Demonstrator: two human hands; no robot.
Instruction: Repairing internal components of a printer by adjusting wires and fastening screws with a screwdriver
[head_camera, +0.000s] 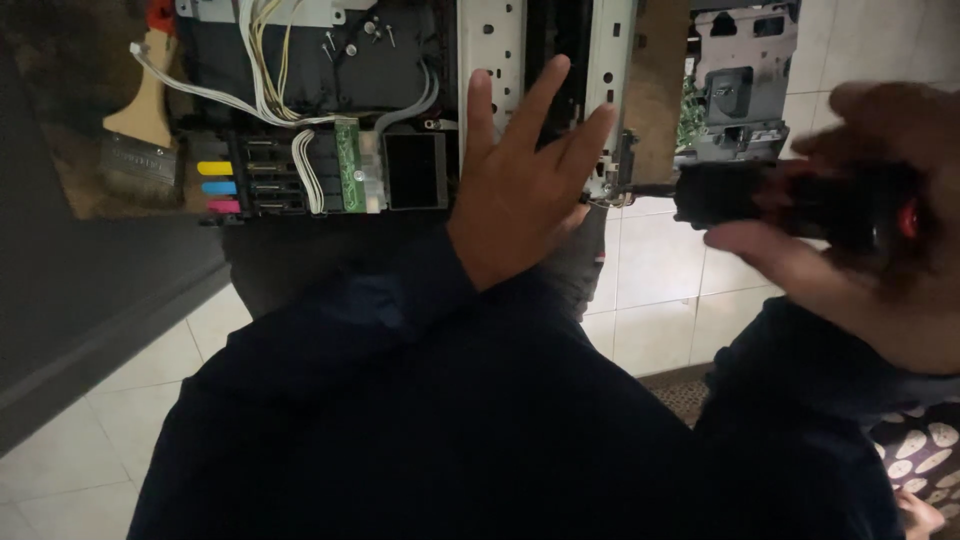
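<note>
My left hand lies flat with fingers spread on the metal frame of an opened printer. My right hand grips a black screwdriver with a red end. Its thin shaft points left to a screw spot at the frame's lower right corner, just beside my left fingertips. Inside the printer I see white and yellow wires, a green circuit board and yellow, blue and pink ink ports.
A paintbrush with a wooden handle lies on the brown board at the left. Loose screws rest on the black printer panel. Another metal part stands at the upper right on white floor tiles. A dark wall runs along the left.
</note>
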